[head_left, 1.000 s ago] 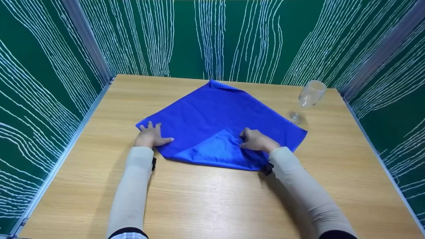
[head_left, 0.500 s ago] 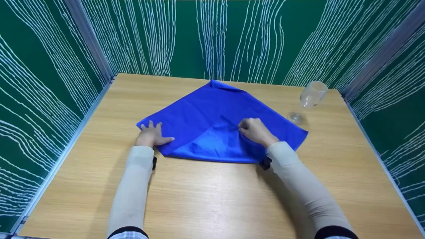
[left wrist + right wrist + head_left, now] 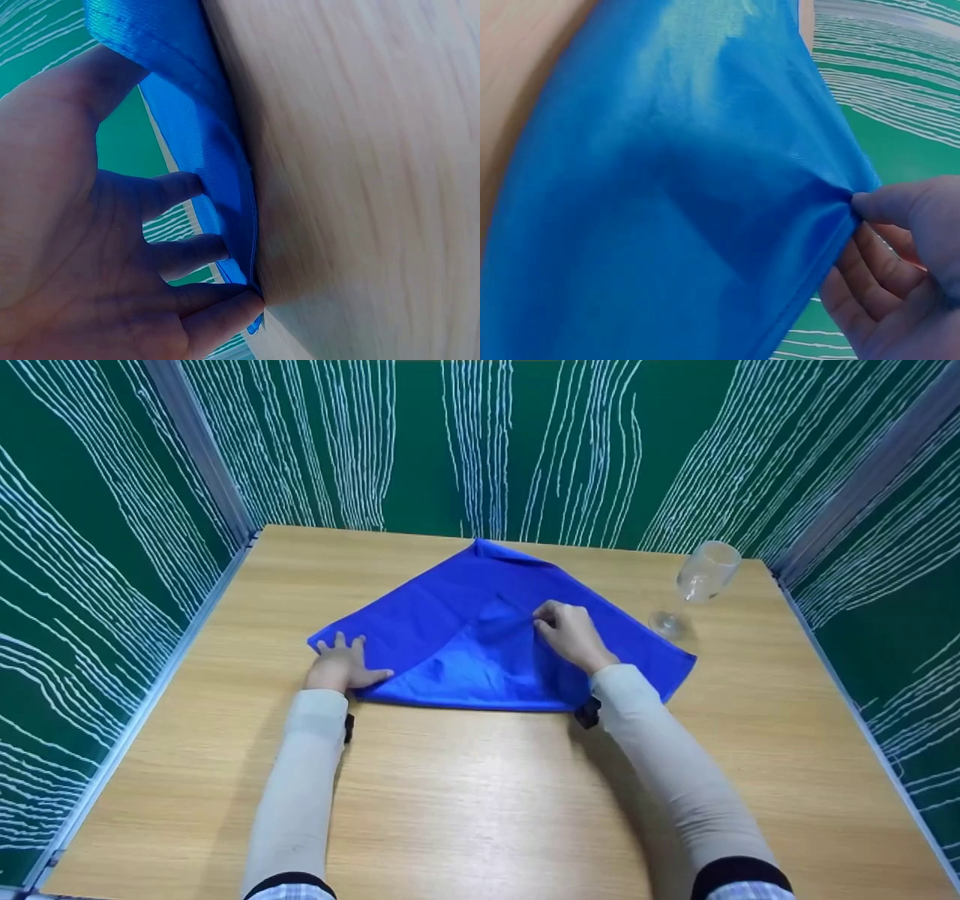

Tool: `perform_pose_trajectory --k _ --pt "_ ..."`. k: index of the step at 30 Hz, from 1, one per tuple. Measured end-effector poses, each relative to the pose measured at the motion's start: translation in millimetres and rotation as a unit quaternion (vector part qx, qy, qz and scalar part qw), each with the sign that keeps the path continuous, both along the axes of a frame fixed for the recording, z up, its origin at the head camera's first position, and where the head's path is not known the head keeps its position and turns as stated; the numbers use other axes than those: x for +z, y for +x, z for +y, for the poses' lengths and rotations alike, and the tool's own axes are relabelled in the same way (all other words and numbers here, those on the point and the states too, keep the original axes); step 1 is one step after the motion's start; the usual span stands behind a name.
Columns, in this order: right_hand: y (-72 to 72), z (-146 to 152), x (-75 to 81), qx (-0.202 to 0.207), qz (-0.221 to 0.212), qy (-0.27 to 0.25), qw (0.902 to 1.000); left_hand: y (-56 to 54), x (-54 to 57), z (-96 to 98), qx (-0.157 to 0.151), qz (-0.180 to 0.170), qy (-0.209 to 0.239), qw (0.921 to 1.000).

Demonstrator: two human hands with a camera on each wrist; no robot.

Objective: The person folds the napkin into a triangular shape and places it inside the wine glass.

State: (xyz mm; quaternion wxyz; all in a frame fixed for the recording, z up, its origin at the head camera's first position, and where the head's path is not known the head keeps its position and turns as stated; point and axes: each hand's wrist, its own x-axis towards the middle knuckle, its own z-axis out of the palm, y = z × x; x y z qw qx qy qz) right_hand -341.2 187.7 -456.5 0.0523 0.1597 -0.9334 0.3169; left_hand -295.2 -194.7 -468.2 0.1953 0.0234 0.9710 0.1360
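Desk: light wood grain, carrying everything (image 3: 465, 795)
Hemmed blue cloth: mid-desk toward the back, near edge folded over into a shiny flap (image 3: 457, 652)
Stemmed wine glass: upright, just beyond the cloth's right corner (image 3: 705, 574)
Left hand: fingers spread, resting on the cloth's left corner (image 3: 339, 666)
Right hand: apart from the left, thumb and fingers pinching the flap's hem (image 3: 574, 634)

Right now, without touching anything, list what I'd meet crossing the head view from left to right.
Left corner post → left hand → right hand → stemmed glass → right corner post. The blue cloth is left out, since it spans the stretch of both hands.
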Motion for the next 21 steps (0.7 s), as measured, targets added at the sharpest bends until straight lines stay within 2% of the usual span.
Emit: perform_pose_trajectory --k 9,14,17,21 --pt "-11.2 -6 -5.6 -0.037 0.021 -0.032 0.9986 0.2 -0.6 -0.5 -0.001 -0.001 -0.005 1.0" --pt "-14.7 -5 -13.6 -0.055 0.02 -0.031 0.9978 -0.9 -0.9 -0.1 -0.001 -0.005 -0.005 1.0" --pt "-14.8 -2 -20.4 -0.049 -0.008 0.001 0.9987 -1.2 -0.7 0.1 -0.001 -0.002 -0.007 1.0" --pt "-13.3 4 -28.7 -0.031 -0.071 0.093 0.9926 -1.2 -0.5 0.0 0.0 0.002 -0.005 1.0"
